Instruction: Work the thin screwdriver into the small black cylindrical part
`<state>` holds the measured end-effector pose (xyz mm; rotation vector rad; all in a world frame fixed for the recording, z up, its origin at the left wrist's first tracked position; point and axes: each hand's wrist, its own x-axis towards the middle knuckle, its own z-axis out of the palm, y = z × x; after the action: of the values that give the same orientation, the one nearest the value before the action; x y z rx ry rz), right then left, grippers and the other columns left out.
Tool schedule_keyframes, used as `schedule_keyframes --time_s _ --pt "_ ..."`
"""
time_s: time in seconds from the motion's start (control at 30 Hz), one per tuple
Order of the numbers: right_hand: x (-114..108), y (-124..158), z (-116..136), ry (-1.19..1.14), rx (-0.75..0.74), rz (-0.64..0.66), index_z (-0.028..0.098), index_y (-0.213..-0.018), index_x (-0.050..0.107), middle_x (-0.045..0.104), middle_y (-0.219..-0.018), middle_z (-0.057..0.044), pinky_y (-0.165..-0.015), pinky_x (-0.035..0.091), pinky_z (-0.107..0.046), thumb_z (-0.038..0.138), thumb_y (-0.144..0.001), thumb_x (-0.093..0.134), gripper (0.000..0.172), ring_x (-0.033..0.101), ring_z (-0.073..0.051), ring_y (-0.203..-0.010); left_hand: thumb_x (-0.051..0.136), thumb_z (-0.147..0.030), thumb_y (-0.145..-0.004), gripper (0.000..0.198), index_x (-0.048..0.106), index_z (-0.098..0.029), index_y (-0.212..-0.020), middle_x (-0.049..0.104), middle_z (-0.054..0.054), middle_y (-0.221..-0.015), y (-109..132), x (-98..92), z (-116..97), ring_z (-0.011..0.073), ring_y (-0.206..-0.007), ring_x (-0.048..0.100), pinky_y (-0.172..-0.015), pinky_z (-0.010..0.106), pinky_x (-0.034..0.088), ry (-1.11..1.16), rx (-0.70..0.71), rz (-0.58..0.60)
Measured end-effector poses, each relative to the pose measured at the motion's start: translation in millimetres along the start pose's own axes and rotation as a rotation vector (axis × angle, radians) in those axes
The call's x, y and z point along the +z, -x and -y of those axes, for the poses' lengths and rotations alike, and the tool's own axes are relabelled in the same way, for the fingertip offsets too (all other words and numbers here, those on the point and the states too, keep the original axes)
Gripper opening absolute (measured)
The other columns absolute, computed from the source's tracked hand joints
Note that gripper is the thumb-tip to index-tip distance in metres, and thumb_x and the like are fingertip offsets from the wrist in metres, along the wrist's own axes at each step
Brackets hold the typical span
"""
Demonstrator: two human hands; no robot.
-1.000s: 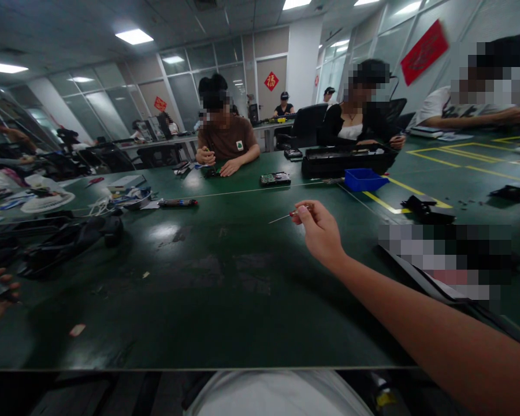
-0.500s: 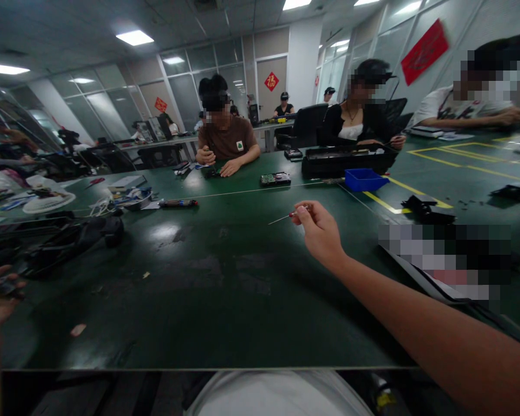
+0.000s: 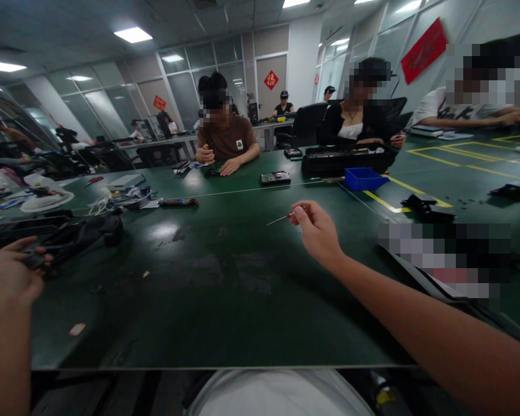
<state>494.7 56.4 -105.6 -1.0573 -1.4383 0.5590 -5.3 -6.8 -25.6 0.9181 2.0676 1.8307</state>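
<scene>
My right hand (image 3: 317,232) is stretched out over the middle of the dark green table (image 3: 225,289), fingers pinched on a thin screwdriver (image 3: 281,218) with a red grip, its shaft pointing left. My left hand (image 3: 9,276) is at the left edge, fingers curled round a small dark part (image 3: 35,260) that I cannot make out. It is close to a heap of black parts (image 3: 73,236) lying on the table's left side.
Across the table sit three people at work. Between us lie a pen-like tool (image 3: 177,202), a circuit board (image 3: 275,178), a blue bin (image 3: 364,178), a black tray (image 3: 346,159) and black parts (image 3: 424,209). Yellow tape lines (image 3: 416,199) mark the right side.
My left hand has moved up and to the right from the frame's left edge, with the small dark part in it. My right hand has stayed almost still.
</scene>
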Motion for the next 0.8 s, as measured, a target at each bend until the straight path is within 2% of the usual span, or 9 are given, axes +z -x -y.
schedule_keyframes --time_s 0.07,0.17,0.33,0.4,0.5,0.63,0.8 --pt "0.6 0.2 -0.6 0.0 0.0 0.011 0.021 -0.098 0.061 0.07 -0.085 -0.005 -0.074 0.052 -0.036 0.04 -0.096 0.051 0.022 0.066 -0.019 -0.078 0.045 0.002 -0.064 0.024 0.055 -0.015 -0.079 0.053 -0.009 -0.056 3.2 23.2 3.8 0.0055 -0.051 0.049 -0.054 0.013 0.04 0.094 -0.024 0.035" --pt "0.4 0.5 -1.3 0.007 0.002 0.033 0.021 -0.099 0.061 0.07 -0.085 -0.005 -0.074 0.052 -0.036 0.041 -0.096 0.052 0.023 0.066 -0.02 -0.078 0.044 0.004 -0.06 0.033 0.059 -0.014 -0.084 0.056 -0.005 -0.063 27.7 65.8 -2.0 0.0062 -0.057 0.05 -0.056 0.015 0.039 0.144 -0.07 0.211" --pt "-0.9 0.7 -3.1 0.034 0.009 0.045 0.021 -0.102 0.062 0.071 -0.089 -0.006 -0.075 0.052 -0.038 0.043 -0.096 0.051 0.025 0.067 -0.021 -0.082 0.048 -0.007 -0.06 0.034 0.061 -0.011 -0.091 0.057 0.002 -0.072 95.8 137.5 -16.7 0.0131 -0.065 0.052 -0.062 0.023 0.043 0.277 -0.042 0.69" --pt "-1.1 0.6 -4.5 0.051 0.002 0.038 0.021 -0.103 0.062 0.071 -0.09 -0.006 -0.076 0.051 -0.038 0.043 -0.096 0.052 0.025 0.067 -0.021 -0.082 0.048 -0.011 -0.062 0.034 0.062 -0.011 -0.094 0.058 0.004 -0.076 123.3 160.2 -23.2 0.0154 -0.069 0.053 -0.063 0.026 0.042 0.297 -0.021 0.887" --pt "-1.4 0.3 -5.7 0.08 -0.001 0.043 0.021 -0.104 0.062 0.071 -0.089 -0.006 -0.075 0.051 -0.038 0.042 -0.094 0.054 0.024 0.068 -0.022 -0.082 0.047 -0.014 -0.066 0.032 0.063 -0.013 -0.093 0.057 0.004 -0.076 160.0 187.8 -35.6 0.0159 -0.07 0.053 -0.066 0.028 0.042 0.269 0.036 1.087" --pt "-2.6 0.3 -2.1 0.097 -0.001 0.05 0.02 -0.101 0.064 0.071 -0.086 -0.005 -0.071 0.049 -0.035 0.041 -0.093 0.056 0.024 0.067 -0.02 -0.079 0.044 -0.014 -0.071 0.033 0.063 -0.017 -0.099 0.058 0.003 -0.08 195.4 215.2 -45.5 0.016 -0.072 0.052 -0.069 0.03 0.041 0.112 0.179 1.181" --pt "-5.6 0.8 8.0 0.21 0.024 0.024 0.02 -0.08 0.063 0.064 -0.068 -0.001 -0.057 0.04 -0.031 0.048 -0.093 0.056 0.031 0.057 -0.016 -0.06 0.039 -0.019 -0.084 0.032 0.064 -0.02 -0.104 0.061 0.004 -0.09 211.1 230.1 -25.5 0.0195 -0.087 0.056 -0.081 0.034 0.043 -0.095 0.393 1.102"
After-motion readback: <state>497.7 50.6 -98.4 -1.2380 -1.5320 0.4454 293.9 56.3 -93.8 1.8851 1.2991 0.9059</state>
